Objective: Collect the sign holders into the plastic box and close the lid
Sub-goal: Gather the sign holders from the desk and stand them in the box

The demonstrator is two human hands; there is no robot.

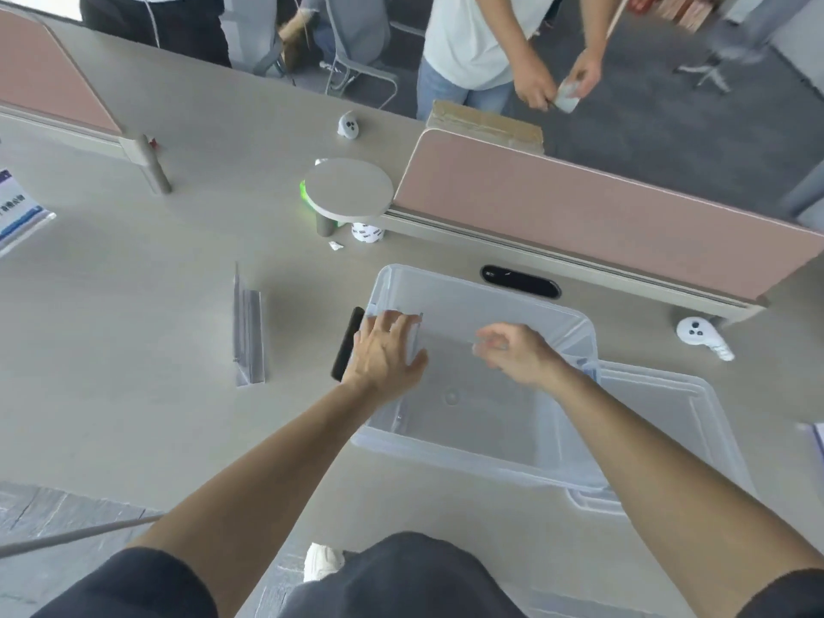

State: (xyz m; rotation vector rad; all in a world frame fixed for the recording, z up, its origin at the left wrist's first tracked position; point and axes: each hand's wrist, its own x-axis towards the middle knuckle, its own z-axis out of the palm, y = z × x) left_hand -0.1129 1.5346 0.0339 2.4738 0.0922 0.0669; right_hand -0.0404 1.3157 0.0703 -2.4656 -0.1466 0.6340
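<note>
Two bare hands work over an open, translucent plastic box (486,457) on a smooth grey desk (133,327).

The left hand (385,352), fingers spread, grips a clear acrylic sign holder (412,334) just inside the box's left wall; the right hand (517,350) hovers loosely curled and empty over its middle. Another angular clear sign holder (249,334) lies left of the box; the ribbed lid (677,421) lies at its right.

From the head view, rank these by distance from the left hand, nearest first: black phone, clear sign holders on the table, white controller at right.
From the left hand:
1. Black phone, right beside it, at the box's left edge.
2. Sign holders, farther left on the table.
3. White controller, far right, beyond the box.
</note>
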